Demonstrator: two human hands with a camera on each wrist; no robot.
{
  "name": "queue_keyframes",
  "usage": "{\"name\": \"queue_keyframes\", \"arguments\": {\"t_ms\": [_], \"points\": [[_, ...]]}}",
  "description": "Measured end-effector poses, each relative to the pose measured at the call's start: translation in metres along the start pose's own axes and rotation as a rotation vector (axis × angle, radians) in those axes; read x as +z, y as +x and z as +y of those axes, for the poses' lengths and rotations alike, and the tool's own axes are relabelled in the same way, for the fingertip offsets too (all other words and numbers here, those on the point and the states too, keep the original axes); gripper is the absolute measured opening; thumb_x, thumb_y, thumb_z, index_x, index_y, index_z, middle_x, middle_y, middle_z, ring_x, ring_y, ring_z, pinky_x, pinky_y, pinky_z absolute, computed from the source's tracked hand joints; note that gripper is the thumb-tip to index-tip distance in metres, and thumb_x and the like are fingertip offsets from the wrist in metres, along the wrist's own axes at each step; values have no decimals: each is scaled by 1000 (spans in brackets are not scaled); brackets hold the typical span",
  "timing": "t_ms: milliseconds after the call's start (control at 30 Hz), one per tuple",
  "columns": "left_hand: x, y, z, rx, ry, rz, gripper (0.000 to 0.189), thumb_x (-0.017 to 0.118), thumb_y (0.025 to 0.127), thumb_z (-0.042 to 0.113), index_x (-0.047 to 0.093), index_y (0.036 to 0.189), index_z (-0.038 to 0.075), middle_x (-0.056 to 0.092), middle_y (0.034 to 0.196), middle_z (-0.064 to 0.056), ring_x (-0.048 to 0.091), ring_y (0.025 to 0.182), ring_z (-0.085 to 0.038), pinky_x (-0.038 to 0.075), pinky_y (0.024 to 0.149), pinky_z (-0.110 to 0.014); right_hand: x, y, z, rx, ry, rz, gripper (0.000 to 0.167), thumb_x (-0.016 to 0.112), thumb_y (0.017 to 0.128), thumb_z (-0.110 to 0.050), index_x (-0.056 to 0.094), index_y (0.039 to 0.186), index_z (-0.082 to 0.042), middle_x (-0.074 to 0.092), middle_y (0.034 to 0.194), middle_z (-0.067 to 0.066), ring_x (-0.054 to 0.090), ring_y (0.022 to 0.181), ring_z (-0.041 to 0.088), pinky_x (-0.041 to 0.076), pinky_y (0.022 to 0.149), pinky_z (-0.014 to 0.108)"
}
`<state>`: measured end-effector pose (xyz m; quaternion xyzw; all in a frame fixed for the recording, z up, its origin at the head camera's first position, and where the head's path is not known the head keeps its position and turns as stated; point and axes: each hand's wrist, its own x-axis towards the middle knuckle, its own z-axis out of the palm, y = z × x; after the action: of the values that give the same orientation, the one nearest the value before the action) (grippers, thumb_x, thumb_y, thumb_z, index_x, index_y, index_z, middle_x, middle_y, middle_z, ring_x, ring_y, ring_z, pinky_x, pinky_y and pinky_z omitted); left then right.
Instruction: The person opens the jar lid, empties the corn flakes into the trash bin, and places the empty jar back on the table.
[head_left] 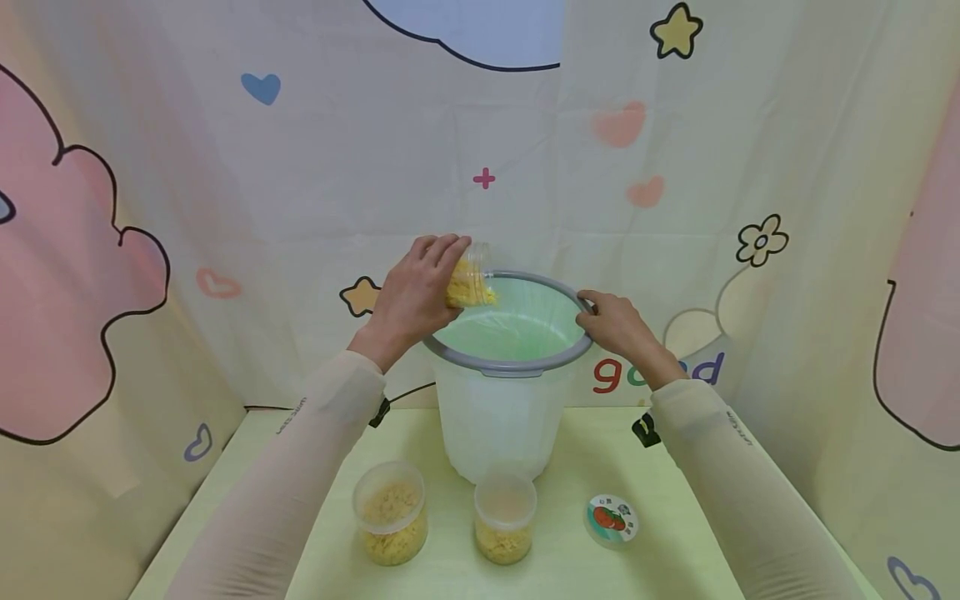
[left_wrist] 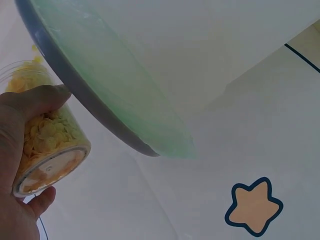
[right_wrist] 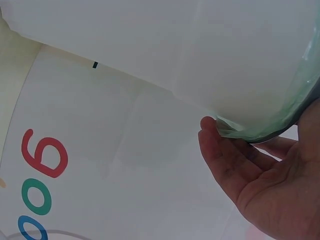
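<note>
A white trash bin (head_left: pixel 498 417) with a grey rim and a pale green bag lining (head_left: pixel 517 321) stands on the table. My left hand (head_left: pixel 420 292) grips a clear plastic jar (left_wrist: pixel 52 132) full of yellow flakes. The jar is tipped over the bin's left rim, its mouth toward the inside, and a few flakes show at the mouth in the left wrist view. At the bin's right side, my right hand (head_left: pixel 618 325) holds the grey rim between thumb and fingers. Its fingertips (right_wrist: pixel 209 127) lie against the edge of the green bag in the right wrist view.
In front of the bin stand a wider clear tub (head_left: pixel 393 517) and a smaller one (head_left: pixel 504 529), both with yellow contents. A round lid (head_left: pixel 611 518) with a tomato picture lies to their right. Printed cloth (head_left: pixel 375 167) hangs behind the table (head_left: pixel 558 550).
</note>
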<state>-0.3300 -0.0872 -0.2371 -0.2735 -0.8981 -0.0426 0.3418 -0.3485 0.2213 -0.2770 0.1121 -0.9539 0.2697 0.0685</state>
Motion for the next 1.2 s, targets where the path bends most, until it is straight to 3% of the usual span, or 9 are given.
{"name": "queue_keyframes", "arguments": {"t_ms": [600,1200], "points": [[1,1,-1,49,36,1,82,79,78,18,36,148,15,46,147,-6,40,135,-29,48,106,-42,0,0,-1,0,-2,-7,54,43,97,-20,39,147,-2,62,119,23,58,77,22,42,63,26],[1,2,0,68,72,-21,83,81,77,20,36,147,16,45,147,-7,40,135,-29,46,109,-42,0,0,-1,5,-7,-3,54,43,97,-20,40,147,-2,63,117,23,58,75,22,43,63,25]]}}
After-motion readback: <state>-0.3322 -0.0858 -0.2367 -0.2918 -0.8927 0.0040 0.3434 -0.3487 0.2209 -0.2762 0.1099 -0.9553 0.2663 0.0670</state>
